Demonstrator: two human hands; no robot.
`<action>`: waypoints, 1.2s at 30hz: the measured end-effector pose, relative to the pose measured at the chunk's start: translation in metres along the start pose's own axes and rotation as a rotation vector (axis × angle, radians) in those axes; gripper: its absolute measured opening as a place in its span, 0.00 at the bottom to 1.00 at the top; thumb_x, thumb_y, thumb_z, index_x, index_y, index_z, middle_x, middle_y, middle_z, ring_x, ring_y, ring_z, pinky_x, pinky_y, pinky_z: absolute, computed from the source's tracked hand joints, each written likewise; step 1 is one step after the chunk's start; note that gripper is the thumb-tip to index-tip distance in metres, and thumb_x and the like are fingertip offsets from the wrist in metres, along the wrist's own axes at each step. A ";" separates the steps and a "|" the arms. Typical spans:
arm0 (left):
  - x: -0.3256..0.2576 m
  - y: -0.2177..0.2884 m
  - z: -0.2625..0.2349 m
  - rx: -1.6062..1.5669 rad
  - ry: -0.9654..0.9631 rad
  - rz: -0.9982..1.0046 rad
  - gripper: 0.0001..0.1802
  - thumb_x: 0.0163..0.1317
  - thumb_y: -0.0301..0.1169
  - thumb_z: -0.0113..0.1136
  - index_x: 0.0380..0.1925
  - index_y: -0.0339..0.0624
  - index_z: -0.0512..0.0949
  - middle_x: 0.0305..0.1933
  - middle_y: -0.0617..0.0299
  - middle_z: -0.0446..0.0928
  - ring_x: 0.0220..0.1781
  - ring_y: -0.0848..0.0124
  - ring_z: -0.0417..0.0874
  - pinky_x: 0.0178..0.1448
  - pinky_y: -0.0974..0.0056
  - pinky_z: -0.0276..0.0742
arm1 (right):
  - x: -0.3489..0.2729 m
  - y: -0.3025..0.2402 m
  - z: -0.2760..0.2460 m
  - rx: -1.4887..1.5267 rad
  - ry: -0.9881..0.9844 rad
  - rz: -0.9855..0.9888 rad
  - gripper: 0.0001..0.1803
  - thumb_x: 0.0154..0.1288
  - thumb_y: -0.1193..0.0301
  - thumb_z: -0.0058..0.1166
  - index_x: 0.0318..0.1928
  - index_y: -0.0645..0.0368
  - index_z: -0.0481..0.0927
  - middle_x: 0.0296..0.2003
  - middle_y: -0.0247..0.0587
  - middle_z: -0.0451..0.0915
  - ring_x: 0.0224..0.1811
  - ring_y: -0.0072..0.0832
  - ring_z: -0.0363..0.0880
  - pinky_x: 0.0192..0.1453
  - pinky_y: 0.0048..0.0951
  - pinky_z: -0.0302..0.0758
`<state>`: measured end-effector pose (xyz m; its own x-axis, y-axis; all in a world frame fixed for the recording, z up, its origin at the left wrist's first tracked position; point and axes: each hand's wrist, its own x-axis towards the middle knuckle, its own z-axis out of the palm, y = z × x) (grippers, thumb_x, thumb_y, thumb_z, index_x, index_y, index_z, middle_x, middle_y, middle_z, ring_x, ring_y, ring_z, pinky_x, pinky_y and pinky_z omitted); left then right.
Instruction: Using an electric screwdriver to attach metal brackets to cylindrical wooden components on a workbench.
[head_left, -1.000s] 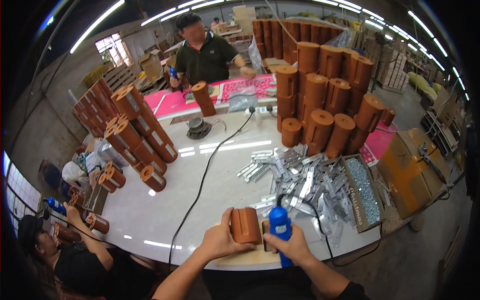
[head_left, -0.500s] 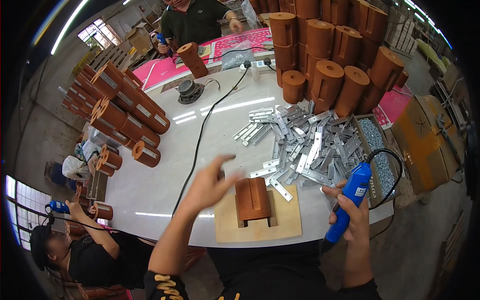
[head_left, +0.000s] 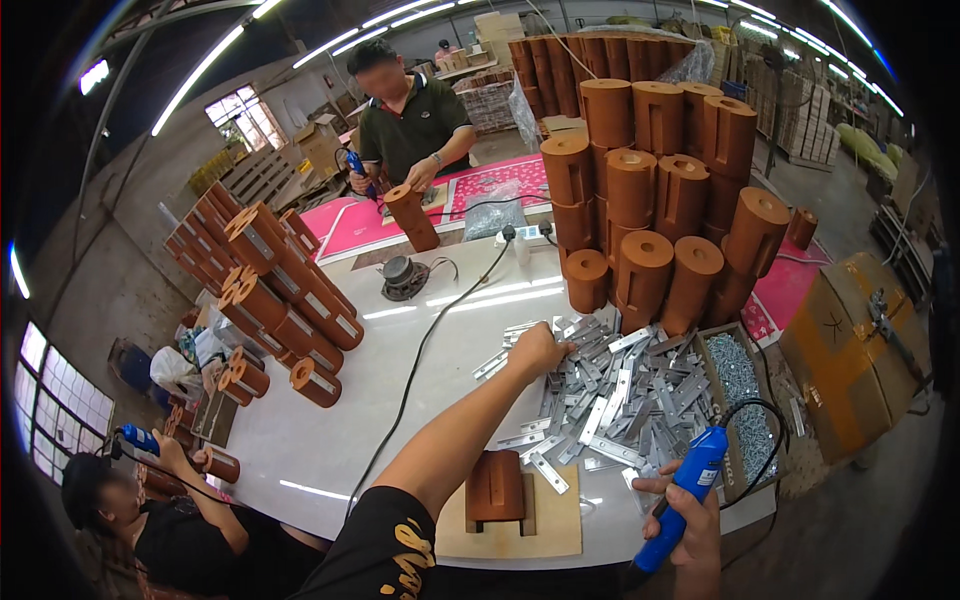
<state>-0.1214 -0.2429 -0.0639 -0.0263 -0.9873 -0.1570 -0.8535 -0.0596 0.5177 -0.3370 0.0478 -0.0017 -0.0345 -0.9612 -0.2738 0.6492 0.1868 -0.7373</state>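
My left hand [head_left: 538, 352] reaches out over the pile of silvery metal strips [head_left: 622, 392] with its fingers curled down at the far left part of it; whatever is in the fingers is hidden. In my right hand [head_left: 690, 520], at the lower right, is a blue electric screwdriver [head_left: 682, 500], tilted with its tip toward the lower left and a black cord looping from its top. Between my arms, a brown grooved cylinder [head_left: 496, 487] lies in a holder on a pale wooden board [head_left: 556, 535] at the table's near edge.
An open box of small screws [head_left: 742, 385] stands right of the pile. Brown cylinders [head_left: 640, 270] are stacked at the back right, more [head_left: 290, 300] at the left. A black cable [head_left: 425, 345] crosses the white table [head_left: 330, 440]. Two co-workers hold blue screwdrivers.
My left hand has moved from above the brown cylinder forward and right onto the metal strips. The view has tilted upward. My right hand keeps hold of the screwdriver.
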 end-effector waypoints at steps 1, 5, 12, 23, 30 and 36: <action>0.000 -0.001 0.002 -0.056 -0.022 -0.011 0.25 0.55 0.47 0.69 0.38 0.33 0.78 0.38 0.46 0.82 0.43 0.57 0.83 0.47 0.57 0.76 | 0.002 0.000 0.000 0.006 -0.010 0.014 0.21 0.58 0.73 0.58 0.51 0.65 0.69 0.40 0.64 0.82 0.17 0.30 0.78 0.22 0.26 0.78; -0.015 0.005 -0.009 -0.258 -0.005 0.008 0.21 0.57 0.43 0.69 0.36 0.33 0.78 0.33 0.50 0.81 0.36 0.62 0.81 0.42 0.58 0.75 | 0.004 -0.002 0.000 0.006 -0.073 0.027 0.20 0.59 0.73 0.57 0.52 0.63 0.69 0.41 0.64 0.81 0.18 0.30 0.78 0.22 0.27 0.78; -0.122 -0.060 -0.111 -0.865 -0.456 -0.120 0.10 0.65 0.35 0.62 0.32 0.45 0.72 0.19 0.71 0.66 0.16 0.83 0.59 0.19 0.73 0.49 | -0.008 0.027 0.023 -0.220 -0.207 0.158 0.23 0.58 0.72 0.58 0.53 0.64 0.68 0.44 0.59 0.82 0.20 0.26 0.77 0.24 0.24 0.76; -0.153 -0.085 -0.088 -0.720 -0.321 -0.054 0.23 0.63 0.35 0.66 0.52 0.36 0.69 0.23 0.68 0.71 0.24 0.80 0.68 0.25 0.72 0.61 | -0.003 0.074 0.075 -0.850 -0.473 0.157 0.28 0.52 0.63 0.73 0.52 0.61 0.78 0.39 0.40 0.84 0.39 0.22 0.81 0.48 0.26 0.77; -0.140 -0.078 -0.078 -0.590 -0.315 0.042 0.23 0.63 0.32 0.64 0.54 0.34 0.69 0.25 0.65 0.73 0.26 0.78 0.71 0.29 0.69 0.66 | -0.002 0.077 0.078 -0.868 -0.432 0.202 0.30 0.51 0.62 0.73 0.54 0.61 0.78 0.40 0.39 0.84 0.42 0.22 0.81 0.53 0.26 0.76; -0.139 -0.085 -0.085 -0.721 -0.392 -0.024 0.22 0.63 0.32 0.64 0.53 0.34 0.70 0.26 0.65 0.73 0.26 0.78 0.70 0.29 0.69 0.65 | -0.006 0.082 0.075 -0.841 -0.428 0.229 0.31 0.51 0.62 0.73 0.54 0.61 0.78 0.41 0.39 0.84 0.43 0.21 0.81 0.53 0.26 0.75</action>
<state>-0.0010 -0.1126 -0.0150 -0.3059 -0.8694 -0.3879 -0.3150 -0.2921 0.9030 -0.2263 0.0536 -0.0143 0.4126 -0.8450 -0.3403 -0.1553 0.3028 -0.9403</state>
